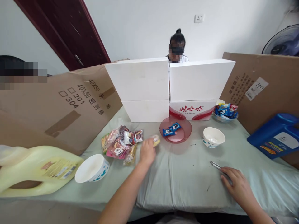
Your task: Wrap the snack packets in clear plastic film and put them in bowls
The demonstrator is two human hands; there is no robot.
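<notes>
My left hand (147, 152) is closed on a small wrapped snack (156, 140) with a yellowish wrapper, blurred by motion. It hangs just left of a pink translucent bowl (161, 132), in which a few blue-wrapped candies (168, 132) lie. Left of that hand is a pile of packaged snacks (118, 148) in brown, pink and gold wrappers. On the right, my right hand (237, 185) lies low over the cloth, its fingers around metal tongs (216, 165) whose tips point away to the left. The far end of the tongs is hidden under the hand.
White bowls stand left (102, 169) and right (212, 143). A clear bowl of candies (225, 113) is at the back right. White boxes (149, 90) and cardboard sheets (98, 102) wall the table. A yellow jug (39, 168) and blue bottle (277, 137) lie at the sides. A person (177, 46) is behind.
</notes>
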